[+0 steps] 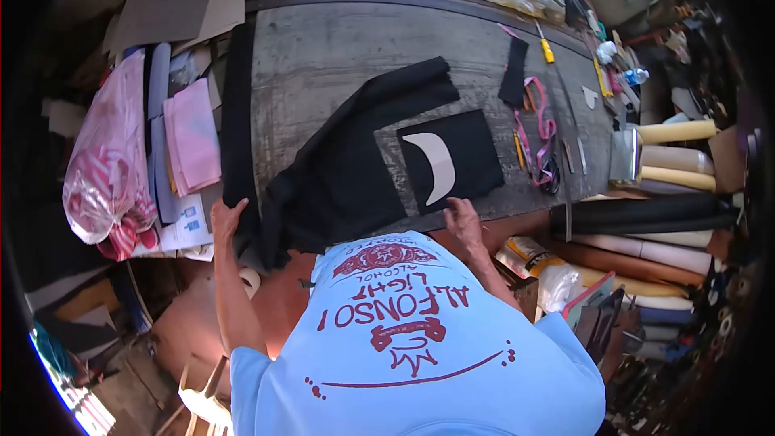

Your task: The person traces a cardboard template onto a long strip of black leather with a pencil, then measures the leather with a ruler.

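My left hand is at the near end of a long black strip along the table's left side, its thumb and fingers closed about that end. My right hand, fingers loosely bent and apart, hovers at the table's front edge. Just beyond it lies a squarish piece of black fabric. On that piece rests a pale crescent-shaped pattern piece, its lower tip close to my right fingers. Between my hands a larger black cloth spreads out, bunched at its left and with a notch cut into its right side.
Right on the worktable are a pink tape measure, a yellow-handled screwdriver and a narrow black scrap. Fabric rolls are stacked at the right. A pink-striped plastic bag and folded pink cloth lie left.
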A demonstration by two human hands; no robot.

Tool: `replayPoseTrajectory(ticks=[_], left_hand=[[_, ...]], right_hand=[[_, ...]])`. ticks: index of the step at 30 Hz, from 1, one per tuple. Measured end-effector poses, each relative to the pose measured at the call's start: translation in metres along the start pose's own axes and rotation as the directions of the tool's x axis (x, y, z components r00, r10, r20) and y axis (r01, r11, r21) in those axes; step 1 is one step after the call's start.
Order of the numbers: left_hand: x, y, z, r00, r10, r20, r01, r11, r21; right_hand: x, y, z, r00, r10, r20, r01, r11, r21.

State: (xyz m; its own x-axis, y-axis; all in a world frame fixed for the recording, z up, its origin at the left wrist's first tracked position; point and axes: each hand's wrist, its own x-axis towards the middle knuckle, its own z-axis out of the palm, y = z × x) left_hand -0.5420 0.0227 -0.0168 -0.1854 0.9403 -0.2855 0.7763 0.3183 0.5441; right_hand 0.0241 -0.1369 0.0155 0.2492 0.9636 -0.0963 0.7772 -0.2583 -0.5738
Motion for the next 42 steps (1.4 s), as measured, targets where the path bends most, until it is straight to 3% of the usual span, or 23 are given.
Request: replayPoseTrajectory(ticks=[2,5,8,10,13,16,20,23,27,30,31,34,38,42], left_hand=[[-0.014,0.055,-0.033,0.977,-0.115,0.181,0.137,0.984,-0.114],[-0.017,0.069,-0.046,0.941,-0.102,0.321,0.235,0.883,-0.406],[-0.011,0.063,-0.042,0.89,0.073,0.45,0.29,0.672,-0.682],[-0.011,0.072,-0.046,0.877,0.151,0.455,0.24,0.684,-0.689],[-0.016,0.096,-0.065,0.864,0.103,0.492,0.334,0.614,-0.715],[-0.023,0.116,-0.076,0.864,0.061,0.5,0.405,0.506,-0.762],[-0.015,0.108,-0.065,0.837,0.065,0.543,0.486,0.369,-0.792],[-0.018,0.118,-0.061,0.858,0.072,0.508,0.437,0.417,-0.797],[-0.024,0.133,-0.065,0.868,0.068,0.492,0.413,0.453,-0.79],[-0.02,0.132,-0.06,0.846,0.065,0.53,0.466,0.396,-0.791],[-0.022,0.135,-0.058,0.838,0.065,0.541,0.486,0.362,-0.796],[-0.028,0.158,-0.046,0.839,0.08,0.539,0.496,0.296,-0.816],[-0.035,0.179,-0.007,0.897,0.033,0.44,0.408,0.316,-0.857],[-0.027,0.171,0.003,0.852,0.069,0.518,0.49,0.24,-0.838]], right_hand=[[-0.005,-0.006,0.009,1.0,-0.004,0.013,0.004,1.0,-0.027],[-0.005,-0.032,0.004,0.998,0.008,0.064,-0.009,1.0,0.008],[0.002,-0.039,-0.002,0.998,-0.018,0.065,0.016,0.999,0.035],[0.014,-0.035,0.003,0.996,-0.056,0.068,0.048,0.992,0.114],[0.036,-0.07,-0.005,0.988,0.007,0.153,-0.053,0.953,0.298],[0.052,-0.116,-0.013,0.959,-0.226,0.172,0.177,0.948,0.264],[0.058,-0.176,-0.021,0.878,-0.314,0.361,0.182,0.917,0.354],[0.058,-0.193,-0.012,0.784,-0.416,0.461,0.24,0.888,0.393],[0.057,-0.226,-0.005,0.689,-0.485,0.538,0.191,0.838,0.511],[0.06,-0.253,0.007,0.628,-0.522,0.577,0.153,0.81,0.566],[0.061,-0.264,0.014,0.63,-0.523,0.574,0.116,0.794,0.596],[0.061,-0.282,0.061,0.662,-0.419,0.621,-0.298,0.613,0.731],[0.059,-0.296,0.082,0.743,-0.055,0.667,-0.485,0.641,0.594],[0.062,-0.288,0.089,0.687,0.097,0.72,-0.644,0.541,0.541]])
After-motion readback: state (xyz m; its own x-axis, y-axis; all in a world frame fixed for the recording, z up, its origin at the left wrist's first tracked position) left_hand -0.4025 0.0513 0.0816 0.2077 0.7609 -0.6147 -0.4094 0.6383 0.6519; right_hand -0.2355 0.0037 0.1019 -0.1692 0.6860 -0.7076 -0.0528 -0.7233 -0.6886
